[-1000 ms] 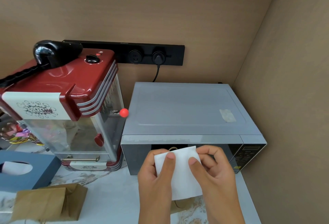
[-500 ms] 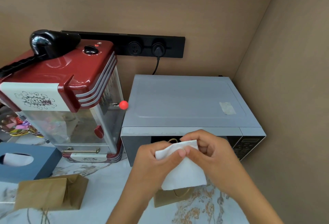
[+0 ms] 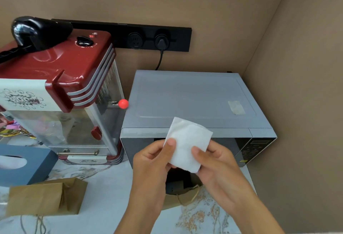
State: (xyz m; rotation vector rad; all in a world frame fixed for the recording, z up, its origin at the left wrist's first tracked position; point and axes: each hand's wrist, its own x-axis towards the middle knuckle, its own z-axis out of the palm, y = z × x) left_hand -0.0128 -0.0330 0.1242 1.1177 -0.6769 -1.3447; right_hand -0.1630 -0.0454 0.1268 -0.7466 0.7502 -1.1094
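A folded white tissue (image 3: pixel 187 141) is held up in front of the grey microwave (image 3: pixel 185 100). My left hand (image 3: pixel 152 161) pinches its lower left edge with the thumb on top. My right hand (image 3: pixel 217 163) pinches its lower right edge the same way. The tissue's upper corner stands over the microwave's front top edge. The microwave door is partly hidden behind the tissue and both hands.
A red popcorn machine (image 3: pixel 61 85) with a red knob (image 3: pixel 123 103) stands left of the microwave. A blue tissue box (image 3: pixel 22 165) and a brown paper bag (image 3: pixel 46 196) lie on the marble counter (image 3: pixel 104 187). Another paper bag (image 3: pixel 183 194) sits below my hands. Brown walls close the back and right.
The tissue, bunched between my fingertips half a second ago, is now flat and held higher, over the microwave's front edge. Both hands have shifted slightly upward and apart.
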